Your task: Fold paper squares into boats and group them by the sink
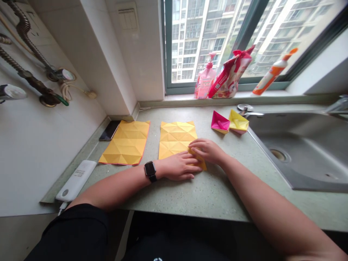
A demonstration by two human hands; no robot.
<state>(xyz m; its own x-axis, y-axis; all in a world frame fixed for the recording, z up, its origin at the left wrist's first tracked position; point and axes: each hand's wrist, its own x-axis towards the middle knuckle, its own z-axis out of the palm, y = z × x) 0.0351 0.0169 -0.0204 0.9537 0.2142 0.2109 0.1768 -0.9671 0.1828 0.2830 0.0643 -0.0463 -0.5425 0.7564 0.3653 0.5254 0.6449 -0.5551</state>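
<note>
A creased yellow paper sheet (176, 137) lies on the grey-green counter (217, 188) in front of me. My left hand (178, 166), a black watch on its wrist, lies flat with fingers stretched over the sheet's near edge. My right hand (208, 150) presses its bent fingers on the sheet's near right corner, which looks folded over. A second creased yellow sheet (126, 143) lies apart to the left. Two folded paper boats, one pink (219, 123) and one yellow (238, 122), sit further back on the right.
A steel sink (299, 148) takes up the right side. On the window sill stand a pink pump bottle (206, 78), a red pouch (230, 74) and an orange-capped bottle (272, 74). A dark phone (109, 130) and a white power bank (77, 180) lie along the left wall.
</note>
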